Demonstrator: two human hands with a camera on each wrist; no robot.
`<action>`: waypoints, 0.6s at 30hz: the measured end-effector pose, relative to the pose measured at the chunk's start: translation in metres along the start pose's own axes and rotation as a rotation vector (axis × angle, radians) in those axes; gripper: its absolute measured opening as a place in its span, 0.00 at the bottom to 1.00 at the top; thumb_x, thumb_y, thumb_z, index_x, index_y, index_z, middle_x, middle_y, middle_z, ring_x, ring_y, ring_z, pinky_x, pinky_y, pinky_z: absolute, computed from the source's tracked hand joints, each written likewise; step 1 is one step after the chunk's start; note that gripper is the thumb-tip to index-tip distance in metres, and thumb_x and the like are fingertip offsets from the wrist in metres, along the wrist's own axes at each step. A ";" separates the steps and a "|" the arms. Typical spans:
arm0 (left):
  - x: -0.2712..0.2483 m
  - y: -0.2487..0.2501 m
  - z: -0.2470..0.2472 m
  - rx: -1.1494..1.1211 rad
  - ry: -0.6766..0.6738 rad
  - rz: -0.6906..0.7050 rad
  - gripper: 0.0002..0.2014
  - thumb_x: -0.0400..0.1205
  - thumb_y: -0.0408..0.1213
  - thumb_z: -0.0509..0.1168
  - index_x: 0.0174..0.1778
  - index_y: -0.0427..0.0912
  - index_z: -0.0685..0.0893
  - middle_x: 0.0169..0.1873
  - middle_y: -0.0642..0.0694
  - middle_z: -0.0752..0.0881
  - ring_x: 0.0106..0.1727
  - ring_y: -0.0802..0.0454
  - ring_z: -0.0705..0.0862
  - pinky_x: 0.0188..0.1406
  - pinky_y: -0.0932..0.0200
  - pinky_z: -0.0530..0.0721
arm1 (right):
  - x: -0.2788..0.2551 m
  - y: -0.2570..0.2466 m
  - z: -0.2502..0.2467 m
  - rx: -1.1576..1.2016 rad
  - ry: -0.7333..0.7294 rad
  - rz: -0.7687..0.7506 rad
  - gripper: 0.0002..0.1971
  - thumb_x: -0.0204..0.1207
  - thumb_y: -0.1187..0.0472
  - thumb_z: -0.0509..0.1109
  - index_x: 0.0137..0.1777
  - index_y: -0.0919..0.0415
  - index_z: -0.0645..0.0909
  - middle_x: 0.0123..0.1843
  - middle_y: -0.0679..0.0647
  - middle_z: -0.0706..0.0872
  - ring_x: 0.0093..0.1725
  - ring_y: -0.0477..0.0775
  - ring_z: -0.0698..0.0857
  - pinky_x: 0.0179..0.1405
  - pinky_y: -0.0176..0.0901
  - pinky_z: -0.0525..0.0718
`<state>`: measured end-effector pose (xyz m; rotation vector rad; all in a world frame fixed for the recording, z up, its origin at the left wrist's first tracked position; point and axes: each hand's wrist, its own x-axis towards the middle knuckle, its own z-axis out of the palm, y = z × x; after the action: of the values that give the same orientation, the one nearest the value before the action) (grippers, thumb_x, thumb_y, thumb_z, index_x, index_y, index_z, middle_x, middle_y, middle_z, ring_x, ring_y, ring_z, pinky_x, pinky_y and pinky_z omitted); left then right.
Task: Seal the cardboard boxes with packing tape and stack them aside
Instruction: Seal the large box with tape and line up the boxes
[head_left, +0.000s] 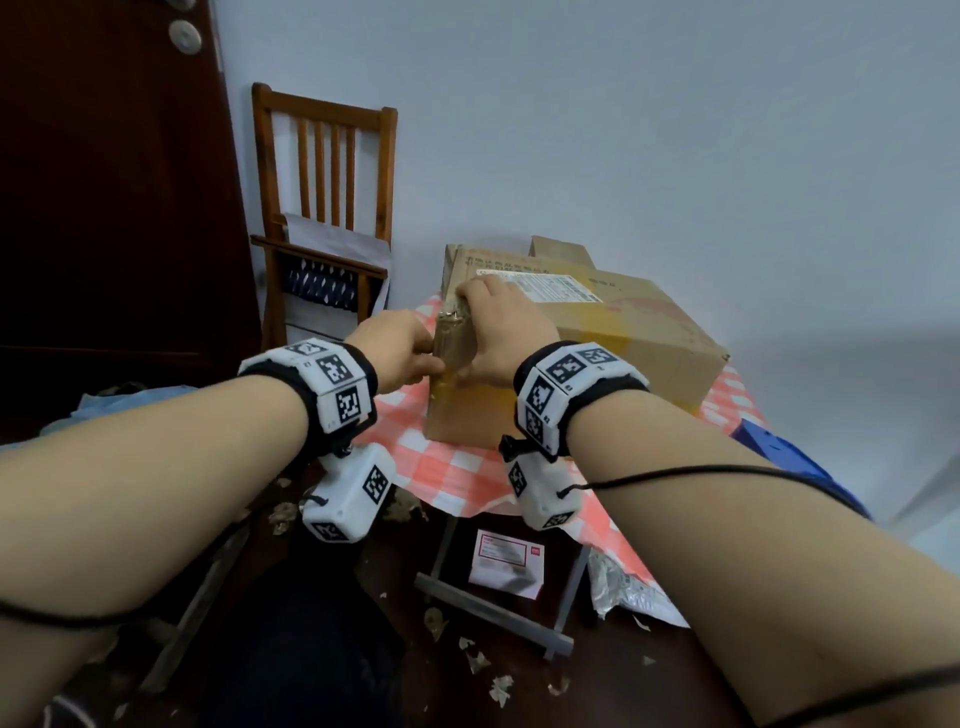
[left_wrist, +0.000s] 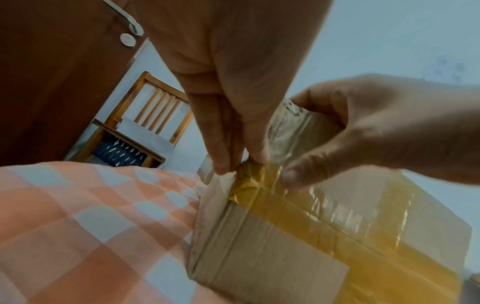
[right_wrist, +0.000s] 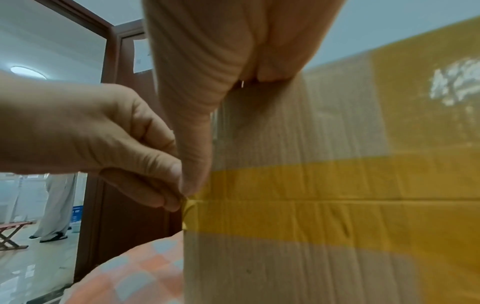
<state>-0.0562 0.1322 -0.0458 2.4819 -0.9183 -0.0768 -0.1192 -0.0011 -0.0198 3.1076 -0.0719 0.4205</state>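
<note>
A large cardboard box (head_left: 623, 332) stands on the checked tablecloth (head_left: 457, 467). A yellow tape band (right_wrist: 311, 185) runs along its side seam, and glossy clear tape (left_wrist: 288, 131) covers its near-left corner. My left hand (head_left: 434, 358) pinches the crumpled tape end (right_wrist: 188, 202) at the box's vertical edge. My right hand (head_left: 467, 335) grips that same corner, fingers curled over the top and the thumb (right_wrist: 193, 164) pressed down the side onto the tape. No tape roll is in view.
A smaller carton (head_left: 561, 252) stands behind the big box against the wall. A wooden chair (head_left: 322, 208) and a dark door (head_left: 104, 208) are at the left. A blue object (head_left: 779, 452) lies at the table's right edge. Paper scraps and a card (head_left: 506, 564) litter the floor.
</note>
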 end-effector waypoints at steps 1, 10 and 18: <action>-0.001 -0.001 -0.004 -0.007 -0.024 0.012 0.10 0.81 0.37 0.68 0.47 0.34 0.89 0.39 0.41 0.90 0.43 0.47 0.89 0.51 0.51 0.87 | 0.001 -0.003 0.004 -0.044 0.038 0.004 0.44 0.58 0.46 0.83 0.72 0.60 0.67 0.70 0.56 0.71 0.69 0.58 0.70 0.67 0.48 0.72; 0.000 0.001 -0.024 -0.194 0.186 0.201 0.32 0.72 0.33 0.72 0.74 0.49 0.75 0.64 0.44 0.83 0.64 0.46 0.81 0.64 0.45 0.82 | 0.005 -0.008 0.009 -0.087 0.096 0.019 0.38 0.64 0.47 0.80 0.70 0.60 0.69 0.68 0.55 0.74 0.68 0.59 0.71 0.64 0.49 0.72; 0.001 0.005 -0.012 0.153 0.209 0.281 0.30 0.75 0.42 0.73 0.74 0.47 0.73 0.62 0.41 0.84 0.63 0.43 0.82 0.65 0.46 0.79 | -0.002 0.017 -0.013 0.422 0.121 0.077 0.28 0.65 0.59 0.81 0.66 0.56 0.80 0.63 0.52 0.84 0.62 0.52 0.81 0.62 0.42 0.78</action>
<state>-0.0560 0.1336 -0.0331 2.4107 -1.2069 0.3525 -0.1255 -0.0176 -0.0076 3.4883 -0.1160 0.7105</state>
